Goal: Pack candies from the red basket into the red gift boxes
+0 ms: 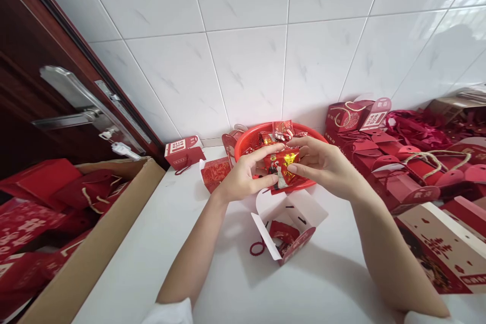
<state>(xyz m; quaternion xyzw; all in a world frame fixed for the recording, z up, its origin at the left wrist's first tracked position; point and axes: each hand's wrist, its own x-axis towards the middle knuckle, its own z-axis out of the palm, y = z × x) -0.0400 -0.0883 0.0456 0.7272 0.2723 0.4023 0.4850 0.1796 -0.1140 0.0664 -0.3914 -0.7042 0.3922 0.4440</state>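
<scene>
Between my left hand (246, 174) and my right hand (319, 164) is a red candy packet (281, 166) with gold print and a picture on its front. The fingers of both hands pinch it at its sides. Behind it stands a red plastic basket (243, 146) with wrapped sweets inside, partly covered by my hands. Just below the packet, a small gift box (273, 243) sits on the white table with its flaps up. A red wrapped item (284, 233) lies in this box, and a dark red cord loop (257, 248) sticks out at its left.
A closed red gift box (185, 153) stands by the wall at the left. A cardboard carton (125, 202) full of red boxes is beside the door (23, 61). Many red gift boxes (395, 182) crowd the right side, with a cream box (440, 243) nearer me.
</scene>
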